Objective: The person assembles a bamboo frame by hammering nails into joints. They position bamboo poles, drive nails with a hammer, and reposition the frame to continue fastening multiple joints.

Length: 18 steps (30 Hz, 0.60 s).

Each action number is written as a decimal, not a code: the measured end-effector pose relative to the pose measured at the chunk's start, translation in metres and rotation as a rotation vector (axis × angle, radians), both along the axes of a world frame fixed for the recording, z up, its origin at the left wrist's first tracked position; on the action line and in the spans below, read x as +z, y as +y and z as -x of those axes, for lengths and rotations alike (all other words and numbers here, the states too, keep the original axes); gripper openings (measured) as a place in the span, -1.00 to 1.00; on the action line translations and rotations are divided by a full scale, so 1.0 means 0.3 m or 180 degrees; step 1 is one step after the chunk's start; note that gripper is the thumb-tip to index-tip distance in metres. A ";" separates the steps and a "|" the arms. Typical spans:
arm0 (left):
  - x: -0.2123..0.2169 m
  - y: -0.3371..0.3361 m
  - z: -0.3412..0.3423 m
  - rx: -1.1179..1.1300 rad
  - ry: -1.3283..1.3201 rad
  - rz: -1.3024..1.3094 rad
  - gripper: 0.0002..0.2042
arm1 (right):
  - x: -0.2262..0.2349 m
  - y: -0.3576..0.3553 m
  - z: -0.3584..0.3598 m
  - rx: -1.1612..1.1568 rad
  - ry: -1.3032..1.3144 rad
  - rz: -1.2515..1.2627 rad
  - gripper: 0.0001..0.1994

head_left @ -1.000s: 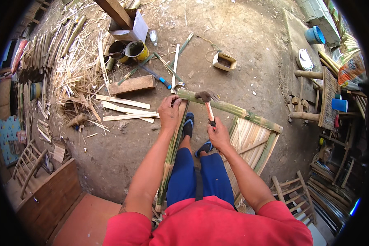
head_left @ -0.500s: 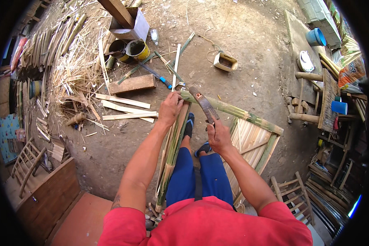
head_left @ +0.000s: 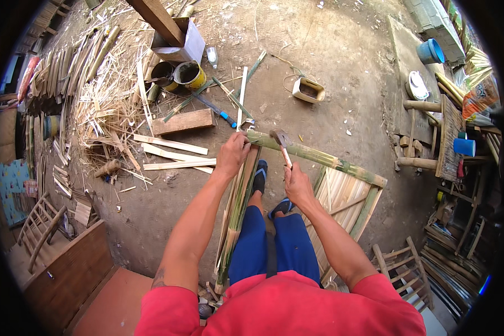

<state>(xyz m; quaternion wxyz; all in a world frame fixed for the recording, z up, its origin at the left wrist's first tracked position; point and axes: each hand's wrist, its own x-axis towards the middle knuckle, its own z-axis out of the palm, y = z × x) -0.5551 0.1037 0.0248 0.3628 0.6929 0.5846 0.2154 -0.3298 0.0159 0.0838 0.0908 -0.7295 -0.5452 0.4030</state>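
Observation:
My right hand (head_left: 298, 185) is wrapped round the handle of a claw hammer (head_left: 279, 136), whose head is at the green bamboo rail (head_left: 319, 157). At the rail's left end, my left hand (head_left: 233, 154) is closed on the corner where it meets an upright of split bamboo (head_left: 239, 215); its fingertips are partly hidden. The upright runs down toward my body, left of my legs. Pale slats fill a panel (head_left: 341, 193) under the rail's right part, with a diagonal brace across them.
Left of the frame lie pale bamboo strips (head_left: 171, 144), a wood block (head_left: 183, 121) and a blue-handled tool (head_left: 225, 116). Buckets (head_left: 189, 75) stand beyond, beside heaped shavings (head_left: 103, 101). Ahead sits a cut-open container (head_left: 308, 90). A bamboo bench (head_left: 449, 137) stands right.
The hammer has turned in my right hand, and its head has shifted slightly right and nearer along the rail. My left hand stays at the corner.

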 end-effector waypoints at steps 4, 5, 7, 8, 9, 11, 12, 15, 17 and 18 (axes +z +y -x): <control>0.031 0.044 0.021 -0.0781 0.0480 -0.0978 -0.87 | -0.052 -0.033 -0.041 0.0025 0.0152 -0.0105 -0.71; 0.041 0.059 0.030 -0.1053 0.0723 -0.1039 -0.88 | -0.054 -0.041 -0.049 0.0084 0.0094 -0.0085 -0.71; 0.060 0.075 0.037 -0.1385 0.1105 -0.1178 -0.88 | -0.053 -0.057 -0.055 0.0125 0.0007 -0.0053 -0.72; 0.068 0.078 0.034 -0.1443 0.1246 -0.1252 -0.88 | -0.053 -0.062 -0.054 0.0111 -0.0020 -0.0038 -0.72; 0.075 0.075 0.030 -0.1431 0.1410 -0.1339 -0.88 | -0.055 -0.067 -0.050 0.0099 -0.0025 -0.0080 -0.72; 0.078 0.067 -0.013 -0.1237 0.1837 -0.1059 -0.87 | -0.065 -0.070 -0.038 0.0064 0.0007 -0.0050 -0.72; 0.078 0.053 -0.040 -0.1145 0.2041 -0.0859 -0.87 | -0.072 -0.072 -0.034 0.0037 0.0015 -0.0048 -0.73; 0.086 0.072 -0.084 -0.1072 0.2306 -0.0233 -0.80 | -0.092 -0.086 -0.022 -0.0173 0.0158 -0.0093 -0.74; 0.101 0.118 -0.091 -0.0886 0.2015 0.0583 -0.73 | -0.101 -0.096 -0.018 -0.0179 0.0170 -0.0126 -0.75; 0.114 0.142 -0.091 -0.0745 0.1745 0.1019 -0.73 | -0.104 -0.098 -0.015 -0.0242 0.0134 -0.0127 -0.76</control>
